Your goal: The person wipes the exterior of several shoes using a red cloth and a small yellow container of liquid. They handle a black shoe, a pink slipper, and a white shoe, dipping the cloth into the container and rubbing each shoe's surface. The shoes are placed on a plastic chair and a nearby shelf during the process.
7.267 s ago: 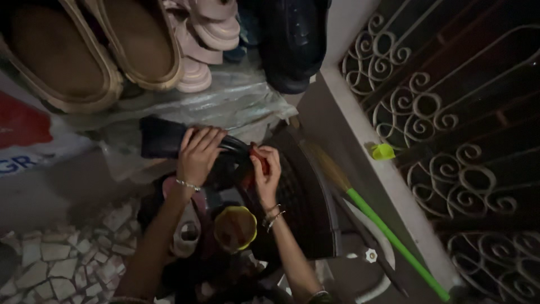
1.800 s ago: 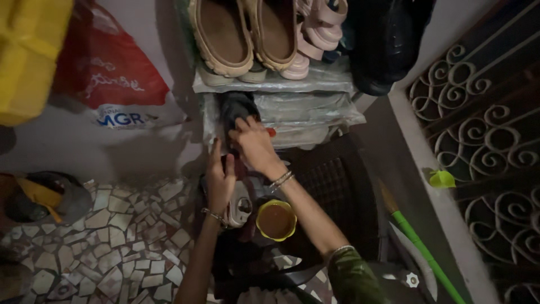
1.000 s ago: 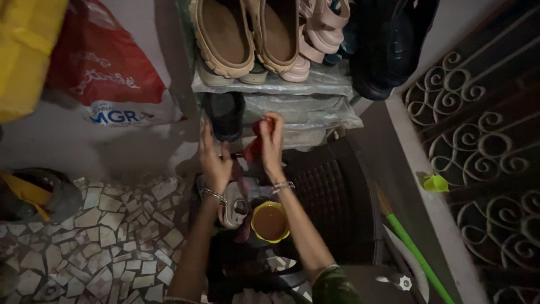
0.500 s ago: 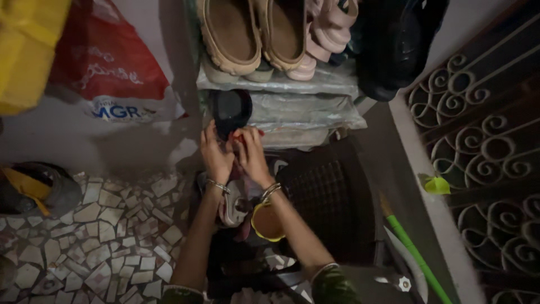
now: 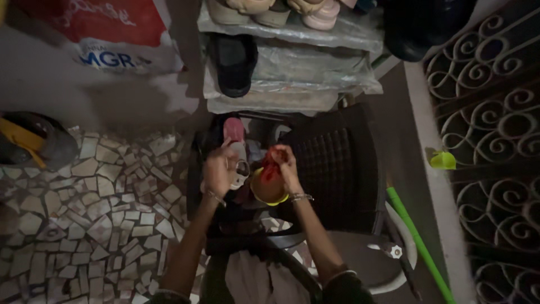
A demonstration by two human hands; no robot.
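My right hand (image 5: 285, 164) pinches a red cloth (image 5: 272, 169) and holds it over a yellow bowl (image 5: 269, 190) of brownish liquid. My left hand (image 5: 217, 171) is curled around a pale sandal with a pink insole (image 5: 236, 143), just left of the bowl. A black shoe (image 5: 233, 61) stands on the plastic-covered lower shelf (image 5: 315, 67) above both hands, untouched. Both wrists wear bracelets.
A black plastic chair (image 5: 337, 163) stands to the right of the bowl. A green-handled broom (image 5: 419, 247) leans by the ledge, where a small yellow-green object (image 5: 442, 160) sits under the scrolled metal grille (image 5: 489, 112). A red and white bag (image 5: 101, 34) and a dark bucket (image 5: 34, 143) are at left on the mosaic floor (image 5: 101, 214).
Both hands have come down from the black shoe, which now stays on the shelf. The right hand brought the red cloth to the bowl; the left went to the sandal.
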